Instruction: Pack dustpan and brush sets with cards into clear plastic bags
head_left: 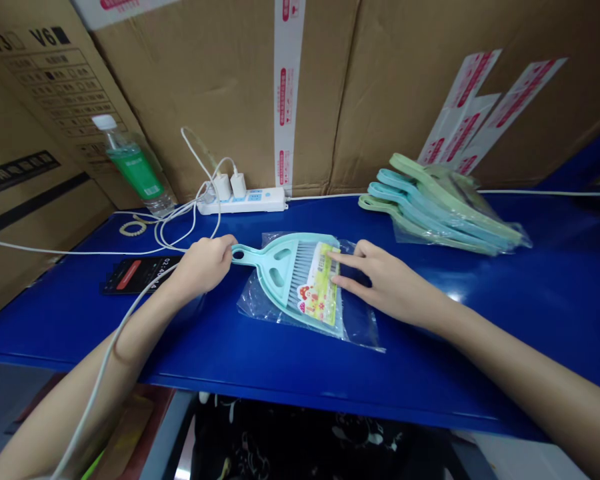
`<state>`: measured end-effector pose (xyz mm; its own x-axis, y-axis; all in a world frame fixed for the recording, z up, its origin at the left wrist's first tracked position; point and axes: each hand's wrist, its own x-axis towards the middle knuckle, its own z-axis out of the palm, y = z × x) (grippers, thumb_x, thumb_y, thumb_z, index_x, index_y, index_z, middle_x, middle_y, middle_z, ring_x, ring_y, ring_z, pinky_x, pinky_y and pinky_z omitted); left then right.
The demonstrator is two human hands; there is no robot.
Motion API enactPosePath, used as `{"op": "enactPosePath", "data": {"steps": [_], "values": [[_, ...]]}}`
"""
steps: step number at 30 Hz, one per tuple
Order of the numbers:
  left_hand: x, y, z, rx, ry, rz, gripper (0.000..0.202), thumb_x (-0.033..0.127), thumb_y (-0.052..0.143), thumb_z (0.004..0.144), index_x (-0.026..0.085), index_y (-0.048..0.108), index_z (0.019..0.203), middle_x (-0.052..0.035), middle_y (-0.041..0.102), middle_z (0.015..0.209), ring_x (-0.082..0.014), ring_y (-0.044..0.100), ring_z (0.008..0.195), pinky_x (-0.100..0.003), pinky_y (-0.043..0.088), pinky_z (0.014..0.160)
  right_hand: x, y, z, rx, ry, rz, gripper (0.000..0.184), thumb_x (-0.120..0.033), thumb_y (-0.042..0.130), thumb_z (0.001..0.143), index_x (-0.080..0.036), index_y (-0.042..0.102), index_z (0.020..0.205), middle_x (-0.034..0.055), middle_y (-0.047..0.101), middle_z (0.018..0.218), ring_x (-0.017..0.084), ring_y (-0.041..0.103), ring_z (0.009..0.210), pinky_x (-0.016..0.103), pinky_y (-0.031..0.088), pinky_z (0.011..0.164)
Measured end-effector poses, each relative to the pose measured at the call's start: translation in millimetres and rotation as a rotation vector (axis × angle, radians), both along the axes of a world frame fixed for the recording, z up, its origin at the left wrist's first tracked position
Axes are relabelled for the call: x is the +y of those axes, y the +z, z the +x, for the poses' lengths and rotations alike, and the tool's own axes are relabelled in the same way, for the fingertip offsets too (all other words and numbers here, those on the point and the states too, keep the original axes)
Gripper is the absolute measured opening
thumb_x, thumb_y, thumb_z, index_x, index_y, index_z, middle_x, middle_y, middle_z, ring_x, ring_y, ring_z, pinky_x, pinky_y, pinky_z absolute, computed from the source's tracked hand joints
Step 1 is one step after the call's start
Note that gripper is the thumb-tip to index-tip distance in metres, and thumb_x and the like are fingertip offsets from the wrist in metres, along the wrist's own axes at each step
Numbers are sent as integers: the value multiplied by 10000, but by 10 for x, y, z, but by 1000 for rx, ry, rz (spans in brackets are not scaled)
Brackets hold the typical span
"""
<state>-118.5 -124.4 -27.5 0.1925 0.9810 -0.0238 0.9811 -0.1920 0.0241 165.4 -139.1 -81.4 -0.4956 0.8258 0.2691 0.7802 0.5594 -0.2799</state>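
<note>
A light teal dustpan (pixel 273 270) with a grey-bristled brush (pixel 300 263) in it lies flat in front of me, partly inside a clear plastic bag (pixel 363 327). My left hand (pixel 206 265) is closed around the end of the dustpan's handle. A yellow and white printed label card (pixel 321 293) lies over the bristles. My right hand (pixel 380 279) rests on the card with two fingers stretched out and apart, holding nothing. Its other fingers are partly hidden.
A stack of bagged green and teal dustpans (pixel 445 207) lies at the back right of the blue table (pixel 430 373). A white power strip (pixel 265 200) with chargers and loose cables, a bottle (pixel 135 167) and a phone (pixel 135 275) are at left. Cardboard boxes (pixel 220 87) stand behind.
</note>
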Motion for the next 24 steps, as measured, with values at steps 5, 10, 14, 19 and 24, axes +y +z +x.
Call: {"op": "enactPosePath", "data": {"steps": [5,10,14,19,24], "values": [[14,-7,-18,-14,-23,13,324,129,325,863,196,632,940,-16,649,639,-208,635,666,-277,419,629,22,-22,8,-33,-10,25,478,-431,361,946,-240,600,1313,62,513,798,197,528,662,379,495,677],[28,-13,-20,-7,-33,25,347,141,321,860,198,643,974,-15,654,636,-209,644,682,-276,432,641,18,-37,3,-89,-18,82,479,-431,350,950,-232,614,1296,64,519,779,190,503,639,356,477,644],[15,-10,-8,-2,-11,11,368,134,316,858,180,648,1009,-26,659,649,-217,641,685,-290,431,658,-5,-39,-45,-165,-60,122,504,-424,320,952,-208,602,1309,83,540,779,207,504,645,366,468,638],[21,-17,-18,-10,-28,20,367,132,316,858,190,656,985,-18,656,625,-203,631,648,-284,422,637,-17,-19,1,-200,-96,148,532,-393,234,972,-195,561,1342,80,566,764,211,532,638,352,465,640],[46,-31,-57,24,-33,54,376,137,320,865,193,654,1028,-24,666,636,-204,643,663,-284,434,635,-31,-54,42,-308,-106,161,535,-399,268,950,-146,608,1277,111,606,756,254,582,701,379,471,644]]}}
